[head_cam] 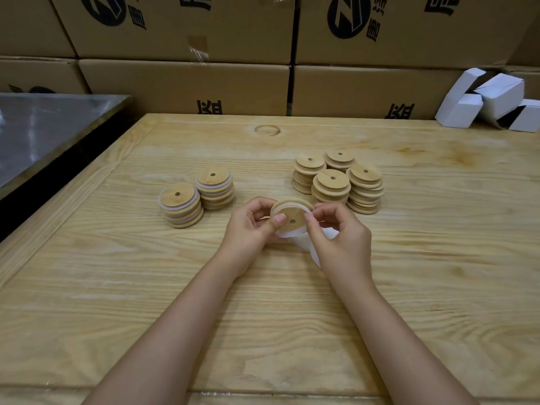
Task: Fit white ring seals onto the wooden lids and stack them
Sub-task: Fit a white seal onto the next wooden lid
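Head view: near the middle of the table (146, 287), the left hand (254, 226) holds a wooden lid (292, 214) tilted toward the camera, its grip pinching the lid's 8 o'clock edge. The right hand (340, 238) has its grip pinching a white ring seal (285, 234) at the lid's 3 o'clock edge. Two stacks of sealed lids (181, 206) stand at 10 o'clock from it, and four bare stacks (331, 182) at 1 o'clock.

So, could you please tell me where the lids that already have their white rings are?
In the head view they stand in two stacks on the table, just left of the left hand, opposite the four plain stacks.
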Demonstrator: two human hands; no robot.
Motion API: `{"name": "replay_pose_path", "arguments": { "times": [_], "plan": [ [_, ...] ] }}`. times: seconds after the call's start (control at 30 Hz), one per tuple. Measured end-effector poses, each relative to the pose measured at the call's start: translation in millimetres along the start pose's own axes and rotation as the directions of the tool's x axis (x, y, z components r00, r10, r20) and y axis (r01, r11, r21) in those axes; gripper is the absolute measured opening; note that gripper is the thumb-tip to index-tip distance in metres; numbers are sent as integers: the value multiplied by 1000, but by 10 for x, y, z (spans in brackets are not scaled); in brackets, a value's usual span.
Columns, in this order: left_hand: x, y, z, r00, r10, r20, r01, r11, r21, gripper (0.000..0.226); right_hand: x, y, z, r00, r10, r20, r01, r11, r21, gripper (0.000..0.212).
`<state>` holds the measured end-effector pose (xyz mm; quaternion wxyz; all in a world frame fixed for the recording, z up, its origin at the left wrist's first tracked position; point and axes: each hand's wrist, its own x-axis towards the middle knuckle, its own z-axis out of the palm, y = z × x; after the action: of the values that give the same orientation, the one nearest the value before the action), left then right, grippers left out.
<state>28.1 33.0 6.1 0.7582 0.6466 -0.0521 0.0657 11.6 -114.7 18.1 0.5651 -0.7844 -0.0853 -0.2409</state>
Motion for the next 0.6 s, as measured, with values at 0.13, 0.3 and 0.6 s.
{"name": "replay_pose_path", "arguments": {
  "times": [0.13, 0.3, 0.6],
  "plan": [
    [9, 7, -14, 1000, -7, -11, 7, 998, -60, 16, 28, -13, 11, 987, 160, 27, -162, 972, 171, 17],
    [13, 35, -45, 999, -42, 12, 43, 991, -125, 12, 81, -57, -17, 963, 247, 104, -268, 904, 334, 15],
    [1, 63, -102, 992, -95, 83, 104, 988, -113, 13, 71, -51, -55, 960, 235, 155, -274, 907, 321, 13]
  ]
}}
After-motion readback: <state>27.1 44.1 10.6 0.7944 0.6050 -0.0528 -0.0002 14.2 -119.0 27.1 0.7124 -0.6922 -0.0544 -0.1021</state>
